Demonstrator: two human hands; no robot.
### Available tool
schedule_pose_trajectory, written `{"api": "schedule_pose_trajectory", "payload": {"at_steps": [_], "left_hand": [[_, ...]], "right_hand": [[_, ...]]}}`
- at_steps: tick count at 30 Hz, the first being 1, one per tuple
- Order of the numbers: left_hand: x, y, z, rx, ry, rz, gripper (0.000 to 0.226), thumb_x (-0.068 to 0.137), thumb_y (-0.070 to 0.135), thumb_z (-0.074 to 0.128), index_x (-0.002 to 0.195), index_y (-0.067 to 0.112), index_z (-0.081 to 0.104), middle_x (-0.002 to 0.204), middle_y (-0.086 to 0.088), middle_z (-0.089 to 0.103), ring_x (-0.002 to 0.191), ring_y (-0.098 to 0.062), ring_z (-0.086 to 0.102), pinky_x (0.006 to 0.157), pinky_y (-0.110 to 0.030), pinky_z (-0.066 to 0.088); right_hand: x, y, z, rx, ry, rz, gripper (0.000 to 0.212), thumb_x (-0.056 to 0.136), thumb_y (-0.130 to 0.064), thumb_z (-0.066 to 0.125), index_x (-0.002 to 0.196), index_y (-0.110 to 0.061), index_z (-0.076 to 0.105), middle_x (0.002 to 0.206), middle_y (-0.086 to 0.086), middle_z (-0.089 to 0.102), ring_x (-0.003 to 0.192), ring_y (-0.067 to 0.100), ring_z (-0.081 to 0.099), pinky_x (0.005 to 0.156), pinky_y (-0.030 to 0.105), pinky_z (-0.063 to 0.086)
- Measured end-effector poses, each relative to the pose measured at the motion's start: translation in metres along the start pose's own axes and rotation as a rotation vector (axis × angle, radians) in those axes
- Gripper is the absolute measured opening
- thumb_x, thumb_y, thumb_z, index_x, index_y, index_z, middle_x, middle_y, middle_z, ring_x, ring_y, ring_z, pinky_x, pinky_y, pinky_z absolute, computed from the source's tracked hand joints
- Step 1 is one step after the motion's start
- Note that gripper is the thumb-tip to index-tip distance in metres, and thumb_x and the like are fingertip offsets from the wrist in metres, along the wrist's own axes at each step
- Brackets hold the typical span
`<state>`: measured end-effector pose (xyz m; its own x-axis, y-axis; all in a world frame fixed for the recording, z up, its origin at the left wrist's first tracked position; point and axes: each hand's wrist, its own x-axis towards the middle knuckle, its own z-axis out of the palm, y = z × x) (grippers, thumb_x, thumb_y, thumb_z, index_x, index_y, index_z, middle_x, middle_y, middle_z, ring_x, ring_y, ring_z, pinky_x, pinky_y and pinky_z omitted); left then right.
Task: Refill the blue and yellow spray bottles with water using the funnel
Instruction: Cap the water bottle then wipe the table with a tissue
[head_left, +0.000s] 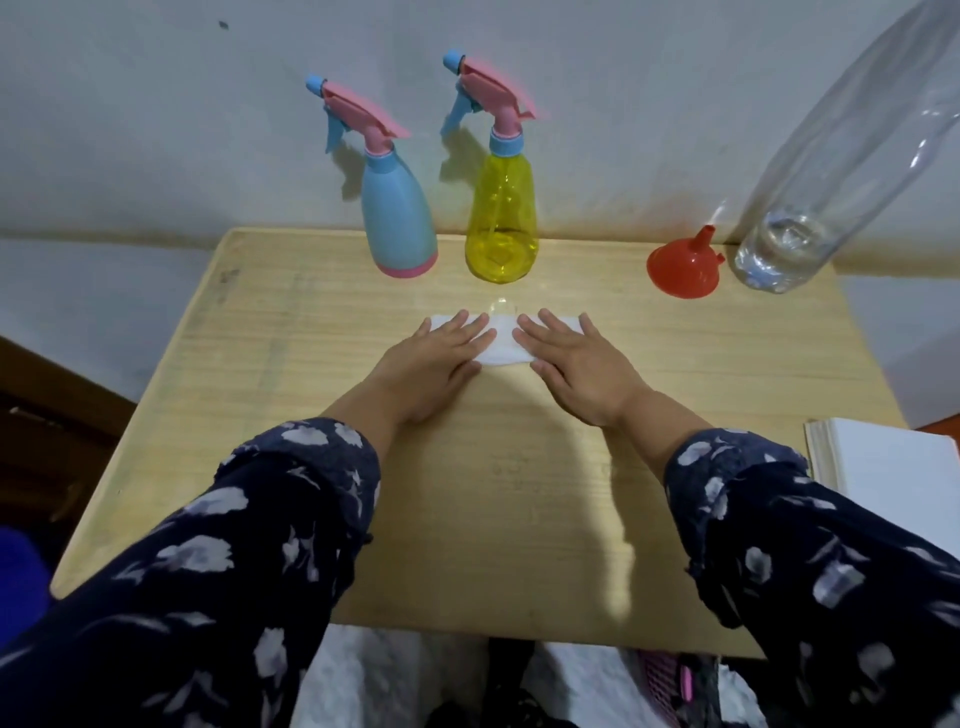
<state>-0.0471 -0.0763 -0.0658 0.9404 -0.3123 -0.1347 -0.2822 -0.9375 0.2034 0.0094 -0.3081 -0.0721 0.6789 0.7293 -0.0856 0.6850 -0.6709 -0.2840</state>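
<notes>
Both hands lay flat, fingers spread and gripping nothing, left hand (434, 358) and right hand (576, 364) pressing a white cloth (501, 345) at frame centre. Above stood the capped blue spray bottle (397, 208) and the yellow spray bottle (501, 213), which looked empty. At upper right sat an upturned red funnel (683, 267) beside a clear bottle (841, 156) holding a little water.

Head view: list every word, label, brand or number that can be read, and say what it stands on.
None can be read.
Opaque blue plastic spray bottle: no label or print.
Clear yellow plastic spray bottle: no label or print.
Red plastic funnel: plain.
Tall clear plastic water bottle: no label shows.
White folded cloth under both hands: blank.
White open book at the table's right edge: the page shows no legible text.
</notes>
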Motion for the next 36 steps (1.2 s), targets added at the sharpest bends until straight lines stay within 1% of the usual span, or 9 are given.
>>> {"api": "schedule_pose_trajectory", "payload": {"at_steps": [3, 6, 12, 15, 18, 22, 27, 33, 36], "left_hand": [[-0.006, 0.003, 0.003, -0.042, 0.043, -0.006, 0.047, 0.106, 0.022, 0.029, 0.154, 0.020, 0.027, 0.161, 0.006, 0.019, 0.150, -0.013, 0.011, 0.122, -0.035, 0.008], [-0.018, 0.013, 0.008, -0.061, 0.097, -0.017, 0.047, 0.106, 0.020, 0.031, 0.153, 0.018, 0.029, 0.160, 0.005, 0.023, 0.149, -0.013, 0.016, 0.121, -0.032, 0.009], [-0.047, 0.032, 0.021, -0.082, 0.138, -0.014, 0.047, 0.105, 0.023, 0.032, 0.152, 0.016, 0.032, 0.159, 0.004, 0.026, 0.149, -0.013, 0.019, 0.121, -0.035, 0.013], [-0.063, 0.041, 0.026, -0.092, 0.140, -0.010, 0.047, 0.105, 0.024, 0.034, 0.151, 0.017, 0.032, 0.159, 0.004, 0.027, 0.148, -0.012, 0.019, 0.122, -0.034, 0.013], [-0.082, 0.053, 0.028, -0.097, 0.105, -0.022, 0.049, 0.105, 0.029, 0.032, 0.153, 0.020, 0.028, 0.160, 0.008, 0.022, 0.149, -0.007, 0.014, 0.122, -0.029, 0.008], [-0.104, 0.068, 0.030, -0.083, 0.017, -0.060, 0.053, 0.104, 0.038, 0.030, 0.155, 0.023, 0.020, 0.162, 0.013, 0.013, 0.149, -0.003, 0.006, 0.121, -0.026, 0.003], [-0.134, 0.084, 0.032, -0.061, -0.021, -0.042, 0.058, 0.103, 0.045, 0.031, 0.155, 0.024, 0.020, 0.162, 0.012, 0.012, 0.149, -0.003, 0.005, 0.122, -0.029, 0.006], [-0.164, 0.096, 0.038, -0.065, -0.014, 0.004, 0.059, 0.102, 0.048, 0.031, 0.155, 0.022, 0.021, 0.162, 0.011, 0.013, 0.149, -0.004, 0.006, 0.122, -0.027, 0.005], [-0.176, 0.102, 0.041, -0.066, -0.011, 0.016, 0.060, 0.102, 0.049, 0.031, 0.155, 0.023, 0.021, 0.162, 0.012, 0.013, 0.149, -0.004, 0.006, 0.122, -0.027, 0.008]], "right_hand": [[-0.007, -0.005, 0.003, 0.034, 0.036, 0.004, 0.049, 0.102, -0.029, 0.025, 0.149, -0.018, 0.030, 0.157, -0.003, 0.025, 0.148, 0.020, 0.015, 0.118, 0.045, 0.006], [-0.018, -0.014, 0.005, 0.063, 0.057, 0.014, 0.046, 0.103, -0.021, 0.032, 0.149, -0.015, 0.032, 0.157, -0.002, 0.026, 0.148, 0.020, 0.015, 0.118, 0.041, 0.006], [-0.050, -0.033, 0.012, 0.060, 0.049, 0.032, 0.046, 0.103, -0.023, 0.031, 0.149, -0.015, 0.030, 0.158, -0.002, 0.024, 0.148, 0.018, 0.014, 0.119, 0.040, 0.006], [-0.068, -0.045, 0.015, 0.073, 0.044, 0.048, 0.047, 0.104, -0.024, 0.030, 0.150, -0.016, 0.029, 0.158, -0.003, 0.023, 0.148, 0.017, 0.012, 0.119, 0.038, 0.004], [-0.087, -0.060, 0.017, 0.084, 0.038, 0.066, 0.047, 0.104, -0.024, 0.029, 0.150, -0.016, 0.029, 0.158, -0.004, 0.023, 0.148, 0.016, 0.012, 0.119, 0.036, 0.003], [-0.112, -0.078, 0.021, 0.067, 0.007, 0.084, 0.047, 0.104, -0.026, 0.027, 0.150, -0.016, 0.027, 0.159, -0.004, 0.021, 0.149, 0.016, 0.010, 0.120, 0.036, 0.004], [-0.141, -0.101, 0.028, 0.086, 0.009, 0.113, 0.047, 0.104, -0.027, 0.027, 0.150, -0.017, 0.028, 0.159, -0.005, 0.021, 0.148, 0.013, 0.010, 0.120, 0.033, 0.003], [-0.167, -0.119, 0.038, 0.082, 0.012, 0.125, 0.046, 0.104, -0.026, 0.028, 0.149, -0.016, 0.031, 0.159, -0.004, 0.022, 0.149, 0.015, 0.010, 0.121, 0.036, 0.006], [-0.179, -0.127, 0.043, 0.074, 0.021, 0.130, 0.046, 0.104, -0.027, 0.028, 0.149, -0.017, 0.032, 0.158, -0.004, 0.023, 0.148, 0.014, 0.011, 0.121, 0.036, 0.006]]}}
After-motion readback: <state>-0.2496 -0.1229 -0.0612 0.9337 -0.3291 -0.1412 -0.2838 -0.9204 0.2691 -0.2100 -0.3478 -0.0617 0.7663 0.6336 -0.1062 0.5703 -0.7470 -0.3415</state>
